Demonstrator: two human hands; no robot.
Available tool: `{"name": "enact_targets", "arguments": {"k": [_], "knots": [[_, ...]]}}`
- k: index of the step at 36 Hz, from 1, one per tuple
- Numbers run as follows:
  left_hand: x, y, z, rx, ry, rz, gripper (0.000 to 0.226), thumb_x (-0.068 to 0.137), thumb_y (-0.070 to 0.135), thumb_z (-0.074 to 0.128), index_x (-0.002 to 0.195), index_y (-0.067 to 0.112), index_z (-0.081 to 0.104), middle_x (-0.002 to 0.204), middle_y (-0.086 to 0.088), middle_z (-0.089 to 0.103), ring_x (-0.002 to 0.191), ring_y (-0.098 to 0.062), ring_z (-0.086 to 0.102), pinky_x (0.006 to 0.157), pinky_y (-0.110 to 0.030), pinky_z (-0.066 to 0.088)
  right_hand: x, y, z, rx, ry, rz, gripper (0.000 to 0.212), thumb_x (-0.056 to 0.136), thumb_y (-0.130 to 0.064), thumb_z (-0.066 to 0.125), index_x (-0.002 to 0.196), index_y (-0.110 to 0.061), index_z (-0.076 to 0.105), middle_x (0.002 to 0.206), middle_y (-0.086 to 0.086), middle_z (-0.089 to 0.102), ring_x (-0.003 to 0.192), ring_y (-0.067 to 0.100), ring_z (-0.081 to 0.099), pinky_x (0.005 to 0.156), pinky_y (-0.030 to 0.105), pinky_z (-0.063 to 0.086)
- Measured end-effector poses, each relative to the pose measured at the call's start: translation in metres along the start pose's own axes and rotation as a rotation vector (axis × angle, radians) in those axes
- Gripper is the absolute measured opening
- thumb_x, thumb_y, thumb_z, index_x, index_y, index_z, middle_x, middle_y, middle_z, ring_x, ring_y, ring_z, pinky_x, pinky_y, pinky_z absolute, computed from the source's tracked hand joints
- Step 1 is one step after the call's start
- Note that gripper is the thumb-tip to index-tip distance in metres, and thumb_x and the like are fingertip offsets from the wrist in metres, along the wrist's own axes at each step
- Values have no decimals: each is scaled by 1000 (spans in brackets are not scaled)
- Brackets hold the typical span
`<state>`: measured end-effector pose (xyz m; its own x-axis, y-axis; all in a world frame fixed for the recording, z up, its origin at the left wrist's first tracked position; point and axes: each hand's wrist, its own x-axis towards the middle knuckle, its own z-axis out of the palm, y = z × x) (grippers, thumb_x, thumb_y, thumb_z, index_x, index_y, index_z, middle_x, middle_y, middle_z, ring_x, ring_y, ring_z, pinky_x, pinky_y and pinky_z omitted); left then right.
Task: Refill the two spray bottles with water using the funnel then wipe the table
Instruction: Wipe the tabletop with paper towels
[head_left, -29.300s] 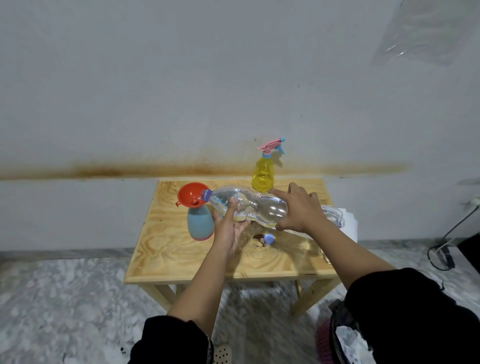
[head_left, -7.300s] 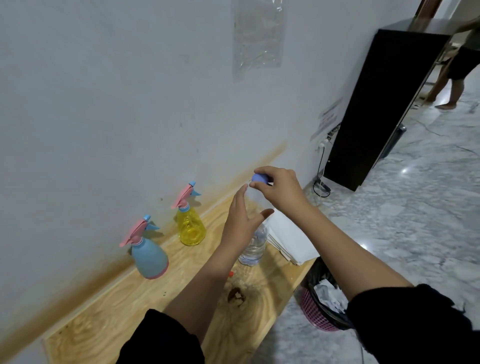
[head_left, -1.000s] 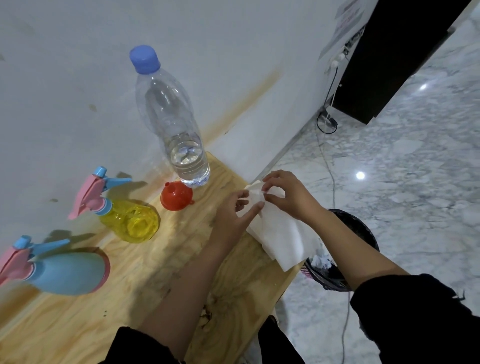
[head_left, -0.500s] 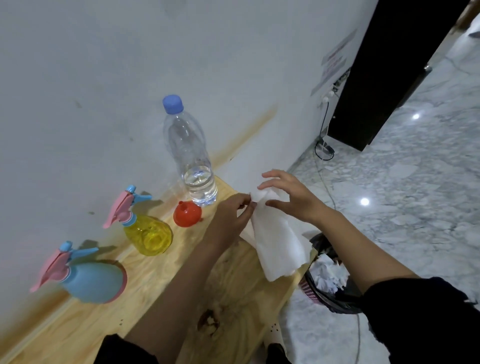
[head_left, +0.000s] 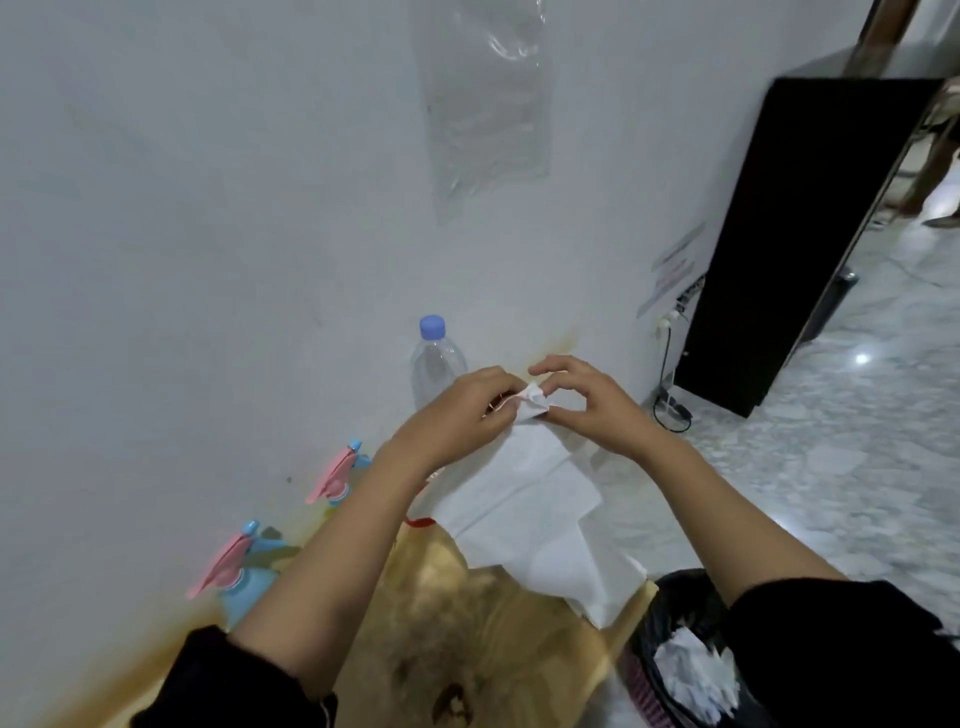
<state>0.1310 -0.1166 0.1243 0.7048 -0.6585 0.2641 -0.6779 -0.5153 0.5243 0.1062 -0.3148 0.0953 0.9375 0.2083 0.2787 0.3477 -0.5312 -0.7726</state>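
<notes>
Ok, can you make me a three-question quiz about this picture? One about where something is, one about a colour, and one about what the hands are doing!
1. Where is the clear water bottle?
A) upright by the wall
B) in the waste bin
C) lying on the floor

2. What colour is the bottle's cap?
A) red
B) green
C) blue

3. What are the left hand and right hand doing?
A) lying flat on the table
B) both pinching the top of a white paper towel
C) squeezing a spray bottle

Answers:
1 A, it stands upright close to the wall.
2 C, the cap on top shows blue.
3 B, fingers of both hands meet on the crumpled top of the towel, which hangs down from them.
</notes>
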Motion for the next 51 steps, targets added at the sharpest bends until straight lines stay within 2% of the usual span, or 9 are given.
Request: {"name": "enact_targets", "arguments": {"k": [8,12,15,22,30,39,43,46,51], "knots": [[-8,14,-22,-83,55,-82,18,88,23,59,105,19,62,95,8,62,84,-6,56,74,-19,46,-2,-28,-14,133,59,34,7,87,-21,64,89,-14,63,107,-17,63,105,-12,53,89,2,35],[-22,4,-16,-122,94,-244,8,85,19,64,91,16,67,88,2,64,77,-9,57,70,-23,46,8,-35,-22,126,32,27,9,87,-28,63,86,-19,63,105,-16,66,106,-4,57,98,19,37],[-25,2,-10,-179,168,-323,9,87,19,62,79,18,64,80,3,62,71,-4,53,69,-20,43,18,-34,-35,115,11,-6,6,87,-24,63,85,-20,61,93,-7,67,93,9,61,91,29,42],[-14,27,-26,-141,297,-368,11,90,18,55,82,18,63,72,3,55,62,-3,43,58,-16,32,41,-44,-58,181,-184,-110,22,82,-17,69,99,-28,59,98,-4,64,86,7,58,73,20,43],[-51,44,-48,-39,459,-514,10,87,15,62,86,24,66,86,13,62,73,2,55,65,-11,41,62,-51,-37,208,-282,-217,6,85,-22,66,80,-22,66,77,-5,61,73,9,53,67,26,38],[-161,48,-33,-25,565,-830,10,86,15,63,82,23,68,85,9,66,82,-11,60,71,-26,47,54,-72,45,189,-601,-259,4,83,-13,67,80,-11,67,74,-3,61,71,8,52,61,16,37],[-208,52,-30,-8,630,-940,16,85,11,64,76,25,65,80,14,62,74,-9,55,65,-20,41,43,-84,89,135,-713,-282,16,78,-7,70,73,-22,68,73,-16,66,72,5,57,66,23,44],[-243,51,-26,-18,653,-1022,11,85,12,65,80,21,67,83,5,66,75,-11,57,68,-26,43,38,-92,124,45,-768,-316,7,75,-10,73,78,-15,69,95,2,71,91,20,62,82,35,49],[-297,43,-18,-50,616,-1129,9,87,17,64,81,21,69,84,4,67,78,-10,60,68,-26,43,25,-106,176,-78,-885,-378,14,77,-21,72,70,-27,62,75,-5,62,74,12,56,64,28,41]]}}
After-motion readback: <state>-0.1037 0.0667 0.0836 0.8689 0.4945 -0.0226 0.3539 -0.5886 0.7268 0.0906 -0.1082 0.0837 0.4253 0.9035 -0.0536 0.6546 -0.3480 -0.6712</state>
